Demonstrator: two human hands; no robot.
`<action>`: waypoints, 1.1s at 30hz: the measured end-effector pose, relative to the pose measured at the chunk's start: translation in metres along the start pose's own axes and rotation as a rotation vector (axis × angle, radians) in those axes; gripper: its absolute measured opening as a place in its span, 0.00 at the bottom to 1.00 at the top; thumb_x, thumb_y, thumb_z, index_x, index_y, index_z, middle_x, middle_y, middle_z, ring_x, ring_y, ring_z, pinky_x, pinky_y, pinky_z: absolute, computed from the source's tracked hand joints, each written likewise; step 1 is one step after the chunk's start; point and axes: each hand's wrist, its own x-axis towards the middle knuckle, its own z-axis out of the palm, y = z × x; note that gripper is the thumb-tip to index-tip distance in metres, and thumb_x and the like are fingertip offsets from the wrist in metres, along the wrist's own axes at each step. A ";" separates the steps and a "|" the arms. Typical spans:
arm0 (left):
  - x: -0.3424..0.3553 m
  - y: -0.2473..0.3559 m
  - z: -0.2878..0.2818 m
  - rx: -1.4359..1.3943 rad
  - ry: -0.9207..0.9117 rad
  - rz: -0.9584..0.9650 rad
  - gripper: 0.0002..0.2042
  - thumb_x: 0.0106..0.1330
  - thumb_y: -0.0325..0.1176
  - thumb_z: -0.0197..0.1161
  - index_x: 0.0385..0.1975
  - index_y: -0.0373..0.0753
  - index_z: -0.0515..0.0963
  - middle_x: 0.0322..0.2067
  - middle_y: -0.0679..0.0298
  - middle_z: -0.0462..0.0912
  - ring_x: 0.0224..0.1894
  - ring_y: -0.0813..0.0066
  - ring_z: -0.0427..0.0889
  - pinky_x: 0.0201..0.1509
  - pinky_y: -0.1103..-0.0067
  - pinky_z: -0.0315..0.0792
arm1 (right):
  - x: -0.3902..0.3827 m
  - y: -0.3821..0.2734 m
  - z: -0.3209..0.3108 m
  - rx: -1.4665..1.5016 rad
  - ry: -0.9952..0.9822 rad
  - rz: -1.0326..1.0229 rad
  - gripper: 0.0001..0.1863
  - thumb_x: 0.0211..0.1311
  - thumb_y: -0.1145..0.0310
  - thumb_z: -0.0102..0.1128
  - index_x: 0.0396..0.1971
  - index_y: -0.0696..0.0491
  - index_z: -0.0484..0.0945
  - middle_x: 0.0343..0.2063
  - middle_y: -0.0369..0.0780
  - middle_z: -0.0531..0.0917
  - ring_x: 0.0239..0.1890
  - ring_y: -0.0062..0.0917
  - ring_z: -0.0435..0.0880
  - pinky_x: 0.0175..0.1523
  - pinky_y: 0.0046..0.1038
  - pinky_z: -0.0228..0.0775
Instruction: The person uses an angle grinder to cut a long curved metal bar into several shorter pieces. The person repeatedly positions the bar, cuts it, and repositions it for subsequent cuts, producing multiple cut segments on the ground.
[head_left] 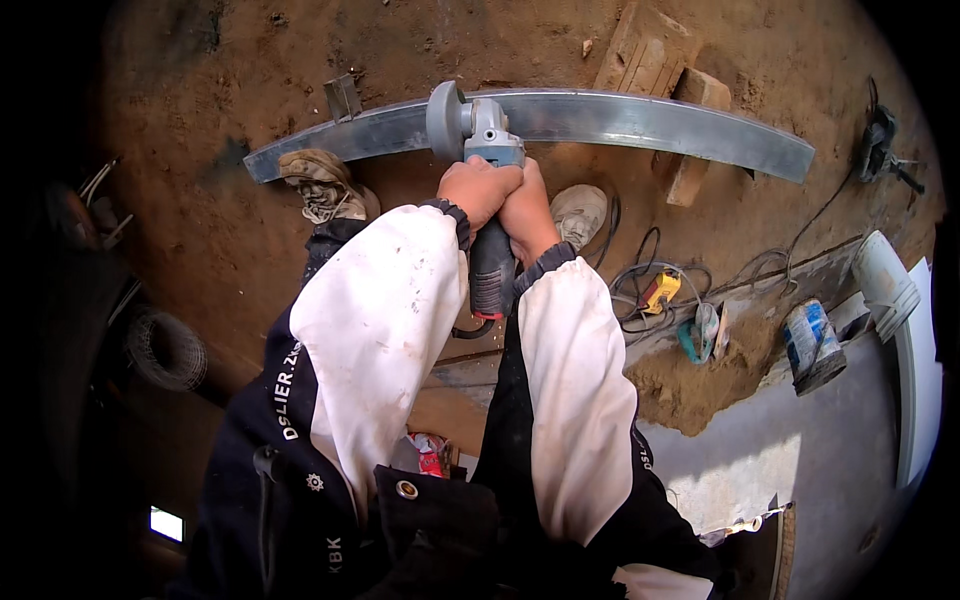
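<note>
My left hand [478, 188] and my right hand [530, 208] are both closed around an angle grinder [490, 275], which points away from me. Its disc in a guard [443, 120] is at the long galvanised steel bar [650, 122], over or against it; I cannot tell if they touch. The bar lies crosswise, with a small metal piece [342, 97] at its far edge on the left and wooden blocks [688, 188] by its right part. My left shoe [322, 195] is at the bar's near edge; my right shoe [578, 215] is just right of my hands.
On the dirt ground [200, 90] at right are tangled cables, a yellow unit [660, 292], a teal tool [703, 335], a blue-and-white bucket [810, 348] and a black tool [880, 135]. A concrete slab [750, 410] borders white panels [915, 370]. A wire coil [165, 350] lies left.
</note>
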 end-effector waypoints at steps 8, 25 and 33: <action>0.012 -0.012 -0.004 0.004 0.022 0.021 0.17 0.55 0.37 0.70 0.38 0.28 0.82 0.34 0.59 0.85 0.35 0.70 0.85 0.40 0.73 0.79 | 0.002 0.006 0.000 -0.083 0.033 -0.010 0.26 0.65 0.61 0.72 0.49 0.60 0.68 0.44 0.46 0.80 0.42 0.27 0.83 0.44 0.33 0.79; 0.001 0.004 -0.004 -0.050 -0.028 0.027 0.24 0.53 0.43 0.69 0.38 0.22 0.82 0.35 0.53 0.86 0.37 0.68 0.86 0.40 0.71 0.79 | 0.000 -0.008 0.003 -0.074 0.037 -0.017 0.33 0.60 0.59 0.77 0.51 0.63 0.65 0.44 0.48 0.80 0.43 0.28 0.83 0.44 0.33 0.80; 0.010 0.004 -0.008 -0.078 -0.001 0.035 0.20 0.54 0.40 0.70 0.33 0.25 0.81 0.32 0.60 0.84 0.32 0.73 0.82 0.36 0.73 0.77 | 0.003 -0.017 0.014 -0.017 0.039 -0.007 0.35 0.60 0.60 0.78 0.51 0.66 0.63 0.45 0.52 0.79 0.43 0.31 0.84 0.44 0.36 0.82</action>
